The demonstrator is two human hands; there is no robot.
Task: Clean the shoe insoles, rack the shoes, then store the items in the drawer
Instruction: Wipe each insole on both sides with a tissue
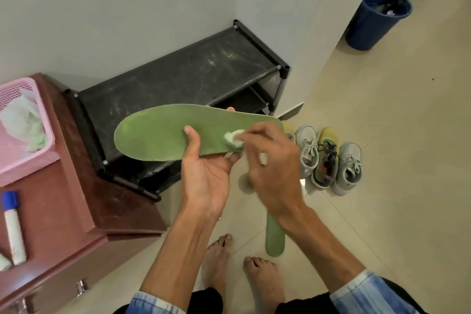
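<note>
My left hand [207, 173] holds a green insole [158, 132] flat in front of me, thumb on top and fingers underneath. My right hand [272, 176] pinches a small white-green wipe [233, 138] against the insole's right half; the hand is motion-blurred. A second green insole [274, 237] lies on the floor below my right forearm. Several shoes [328, 158] stand in a row on the floor to the right. The black shoe rack [178, 71] stands against the wall behind the insole.
A brown drawer cabinet [84, 199] at left carries a pink basket [30, 135] with crumpled wipes and a blue-capped bottle [12, 224]. A blue bin [377, 18] stands at the far right wall. My bare feet [242, 270] are on the tiled floor.
</note>
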